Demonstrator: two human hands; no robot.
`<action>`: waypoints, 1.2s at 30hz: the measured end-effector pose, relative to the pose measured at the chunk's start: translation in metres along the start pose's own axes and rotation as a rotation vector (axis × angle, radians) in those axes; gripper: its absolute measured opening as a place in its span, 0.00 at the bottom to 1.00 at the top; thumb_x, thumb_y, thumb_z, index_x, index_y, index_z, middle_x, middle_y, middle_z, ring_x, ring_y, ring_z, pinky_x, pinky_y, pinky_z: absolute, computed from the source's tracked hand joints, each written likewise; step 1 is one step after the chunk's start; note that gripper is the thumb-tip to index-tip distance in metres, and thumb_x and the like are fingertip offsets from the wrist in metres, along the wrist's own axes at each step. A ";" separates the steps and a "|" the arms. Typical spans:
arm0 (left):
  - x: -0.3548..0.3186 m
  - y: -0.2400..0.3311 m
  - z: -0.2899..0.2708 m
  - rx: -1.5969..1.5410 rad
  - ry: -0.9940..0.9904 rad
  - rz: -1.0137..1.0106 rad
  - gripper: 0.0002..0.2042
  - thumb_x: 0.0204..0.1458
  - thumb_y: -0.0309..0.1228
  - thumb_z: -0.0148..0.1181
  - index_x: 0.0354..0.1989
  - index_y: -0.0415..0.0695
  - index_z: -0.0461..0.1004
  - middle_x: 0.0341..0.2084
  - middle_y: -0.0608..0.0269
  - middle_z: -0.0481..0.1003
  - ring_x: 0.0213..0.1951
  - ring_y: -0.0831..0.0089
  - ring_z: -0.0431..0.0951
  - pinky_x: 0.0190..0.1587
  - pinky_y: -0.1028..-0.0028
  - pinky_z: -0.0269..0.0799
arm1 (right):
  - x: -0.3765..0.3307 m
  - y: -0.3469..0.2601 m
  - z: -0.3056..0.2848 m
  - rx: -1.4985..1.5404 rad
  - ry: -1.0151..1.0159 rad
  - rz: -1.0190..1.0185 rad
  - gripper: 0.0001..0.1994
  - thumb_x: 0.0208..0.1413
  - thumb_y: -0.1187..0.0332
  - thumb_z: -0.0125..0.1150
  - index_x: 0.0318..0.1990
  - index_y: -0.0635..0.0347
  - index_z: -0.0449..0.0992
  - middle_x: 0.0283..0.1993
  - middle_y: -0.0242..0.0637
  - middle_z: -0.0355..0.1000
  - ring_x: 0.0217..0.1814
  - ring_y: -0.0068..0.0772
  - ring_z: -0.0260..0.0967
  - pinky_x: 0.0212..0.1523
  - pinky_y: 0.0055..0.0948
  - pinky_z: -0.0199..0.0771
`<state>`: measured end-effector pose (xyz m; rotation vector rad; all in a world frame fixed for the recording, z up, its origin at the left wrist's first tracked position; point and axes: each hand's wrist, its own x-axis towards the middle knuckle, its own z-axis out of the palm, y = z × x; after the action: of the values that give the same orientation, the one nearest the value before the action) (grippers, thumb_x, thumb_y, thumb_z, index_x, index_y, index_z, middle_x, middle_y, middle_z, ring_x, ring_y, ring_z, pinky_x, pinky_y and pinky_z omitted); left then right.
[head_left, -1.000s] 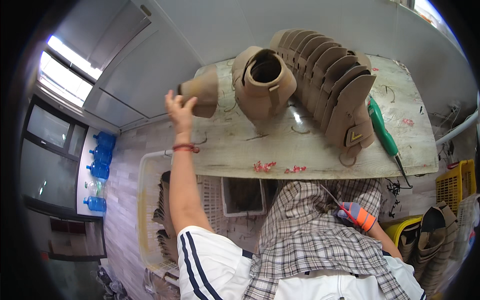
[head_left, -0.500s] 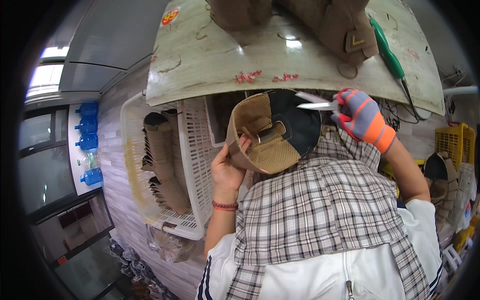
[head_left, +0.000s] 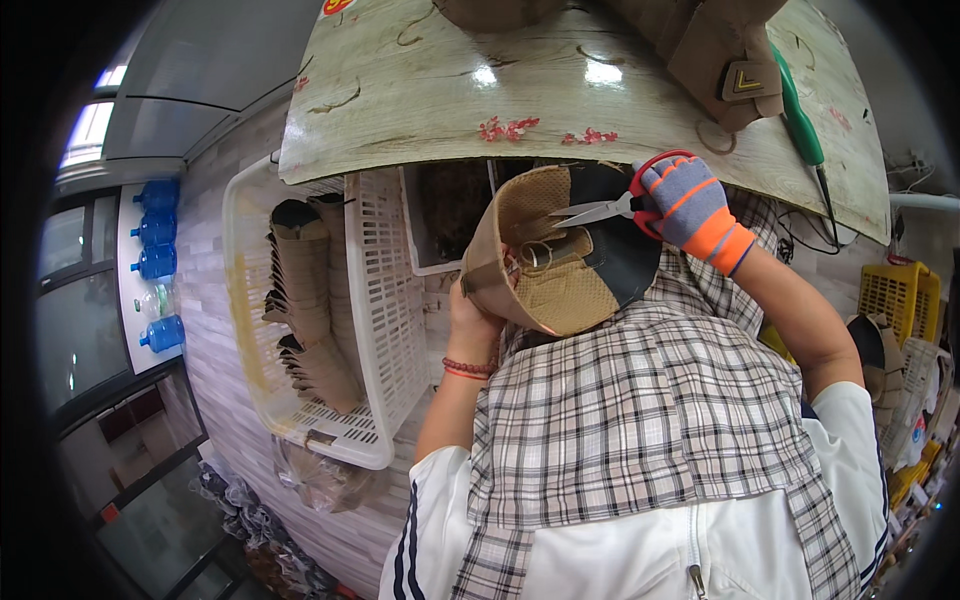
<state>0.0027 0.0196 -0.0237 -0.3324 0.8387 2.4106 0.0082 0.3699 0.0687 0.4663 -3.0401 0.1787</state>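
My left hand (head_left: 478, 310) grips the near left side of a brown boot upper (head_left: 484, 262), its fingers mostly hidden behind and inside it. The upper's opening faces up, showing tan textured lining, a black lining on the right and a small loop in the middle. My right hand (head_left: 690, 205), in a grey and orange glove, is closed round the red handles of a pair of scissors (head_left: 606, 211). The scissors' blades are slightly apart and reach over the upper's opening, pointing left toward the tan lining. Whether they touch it, I cannot tell.
The worktable (head_left: 420, 130) is just ahead, bearing more brown uppers (head_left: 715, 60) and a green-handled tool (head_left: 797, 120) with a cord. On the left stands a white plastic basket (head_left: 385, 330) of stacked uppers, by a grey bin (head_left: 440, 215). Yellow crates (head_left: 897, 305) stand at right.
My right hand has brought the scissors left, from beside the upper's right edge to over its opening. My left hand has shifted slightly right with the upper, which is tilted a little differently.
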 end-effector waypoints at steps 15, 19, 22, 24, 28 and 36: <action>0.036 -0.028 0.006 1.047 -0.095 0.426 0.26 0.63 0.42 0.56 0.64 0.42 0.63 0.60 0.58 0.69 0.60 0.64 0.69 0.62 0.59 0.69 | 0.008 -0.021 -0.017 0.070 0.010 -0.026 0.18 0.40 0.57 0.73 0.38 0.54 0.77 0.35 0.37 0.74 0.42 0.42 0.72 0.45 0.38 0.70; 0.042 -0.040 -0.016 0.924 -0.035 0.363 0.25 0.62 0.42 0.56 0.65 0.43 0.63 0.59 0.58 0.69 0.60 0.64 0.70 0.62 0.58 0.69 | 0.018 -0.028 -0.010 -0.001 0.029 -0.097 0.16 0.44 0.56 0.70 0.38 0.53 0.78 0.35 0.36 0.74 0.42 0.40 0.72 0.45 0.37 0.69; 0.034 -0.035 0.000 0.888 -0.032 0.368 0.26 0.62 0.42 0.56 0.64 0.42 0.63 0.59 0.58 0.69 0.59 0.64 0.70 0.62 0.58 0.68 | 0.020 -0.030 -0.012 -0.040 -0.013 -0.089 0.16 0.46 0.56 0.69 0.38 0.53 0.78 0.35 0.35 0.74 0.41 0.40 0.73 0.45 0.37 0.70; 0.031 -0.033 0.007 0.900 -0.023 0.386 0.26 0.62 0.42 0.57 0.64 0.42 0.63 0.59 0.58 0.69 0.59 0.64 0.70 0.62 0.58 0.68 | 0.018 -0.029 -0.010 -0.046 -0.046 -0.072 0.15 0.47 0.56 0.68 0.38 0.53 0.78 0.34 0.35 0.74 0.41 0.40 0.73 0.44 0.37 0.70; 0.030 -0.014 0.050 0.177 0.158 0.047 0.26 0.61 0.42 0.59 0.63 0.41 0.64 0.59 0.58 0.70 0.59 0.64 0.70 0.62 0.58 0.69 | 0.008 -0.024 -0.011 -0.033 -0.115 0.026 0.15 0.47 0.55 0.69 0.38 0.53 0.78 0.34 0.35 0.74 0.41 0.40 0.73 0.43 0.37 0.71; 0.031 -0.017 0.029 0.361 -0.025 0.075 0.26 0.61 0.41 0.60 0.61 0.36 0.65 0.58 0.55 0.70 0.59 0.62 0.70 0.62 0.59 0.68 | 0.008 -0.030 -0.006 0.012 0.009 -0.014 0.15 0.46 0.55 0.70 0.38 0.52 0.78 0.32 0.35 0.76 0.38 0.40 0.75 0.40 0.36 0.74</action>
<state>-0.0141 0.0624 -0.0221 -0.1313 1.2677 2.2651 0.0096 0.3399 0.0780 0.4856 -3.0274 0.1981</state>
